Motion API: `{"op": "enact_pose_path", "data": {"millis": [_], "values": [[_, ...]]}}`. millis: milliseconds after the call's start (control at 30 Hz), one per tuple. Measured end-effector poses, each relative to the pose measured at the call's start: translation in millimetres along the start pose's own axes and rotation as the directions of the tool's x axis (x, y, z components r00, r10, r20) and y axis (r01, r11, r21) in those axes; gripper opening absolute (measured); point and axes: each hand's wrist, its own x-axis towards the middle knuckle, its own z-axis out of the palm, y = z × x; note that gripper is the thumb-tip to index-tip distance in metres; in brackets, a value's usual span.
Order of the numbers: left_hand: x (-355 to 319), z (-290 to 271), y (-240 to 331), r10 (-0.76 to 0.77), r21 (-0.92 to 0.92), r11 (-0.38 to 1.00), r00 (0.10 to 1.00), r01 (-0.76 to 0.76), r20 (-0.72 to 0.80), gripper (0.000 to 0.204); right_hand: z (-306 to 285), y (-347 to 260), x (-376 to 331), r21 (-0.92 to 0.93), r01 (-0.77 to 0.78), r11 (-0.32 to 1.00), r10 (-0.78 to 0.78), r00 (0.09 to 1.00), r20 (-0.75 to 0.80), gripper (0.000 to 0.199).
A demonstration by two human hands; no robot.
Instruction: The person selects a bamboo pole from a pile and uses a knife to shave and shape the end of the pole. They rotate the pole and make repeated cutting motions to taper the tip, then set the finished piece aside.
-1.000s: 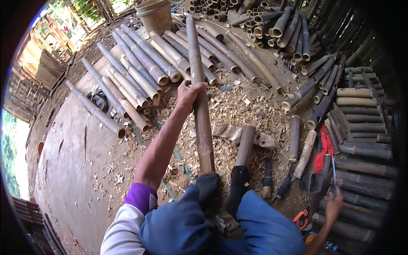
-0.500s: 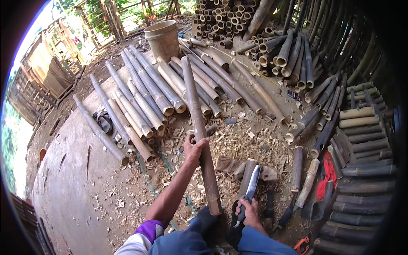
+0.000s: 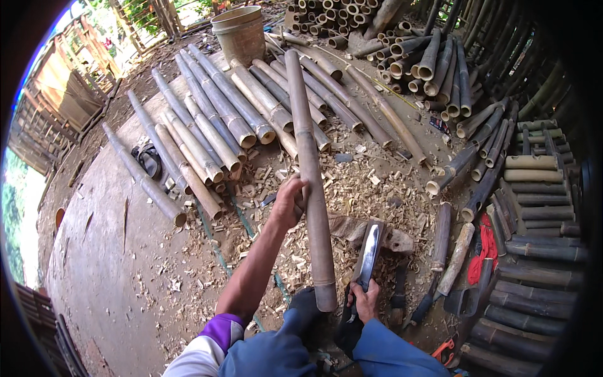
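My left hand (image 3: 291,202) is closed around the middle of a long brown bamboo pole (image 3: 312,217), its fingers partly hidden behind it. The pole stands tilted, with its lower end just above my dark-shod foot (image 3: 305,308) and its upper end pointing away. In my right hand (image 3: 363,301) is a large knife (image 3: 370,248), gripped by its handle, with the broad shiny blade pointing up and away. Blade and pole are apart. Behind the knife, a short bamboo piece leans by a rough wooden block (image 3: 397,240) on the ground.
Wood chips (image 3: 352,182) cover the ground ahead. Rows of bamboo poles (image 3: 220,107) lie at the far left, with a bucket (image 3: 242,38) behind them. Stacked bamboo (image 3: 408,66) fills the back right. At right lie a red cloth (image 3: 482,248), other blades and a bamboo rack (image 3: 540,276).
The pole has turned more upright and shifted slightly right, its lower end a little higher. My left hand has rotated around its side. The knife blade has tipped lower and turned its flat side.
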Motion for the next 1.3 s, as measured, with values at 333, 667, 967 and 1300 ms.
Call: {"op": "enact_pose_path", "data": {"millis": [333,667,967,1300], "values": [[-5,-18,-19,-0.101,0.185,0.976,0.993,0.113,-0.068,0.036,3,-1,-1,-0.002,-0.019,1.000,0.019,1.000,0.012,0.014],[2,-7,-16,-0.253,0.025,0.967,0.967,0.254,-0.033,0.028,5,-11,-6,0.010,-0.008,1.000,0.007,0.999,0.039,0.024],[10,3,-10,-0.211,-0.113,0.969,0.974,0.220,0.083,0.028,3,-4,1,0.040,-0.001,0.999,-0.002,0.998,0.058,0.028],[-2,-14,-9,-0.099,-0.107,0.986,0.959,0.131,0.267,0.036,0,-17,-10,0.064,-0.052,0.997,0.048,0.997,0.065,0.041]]}}
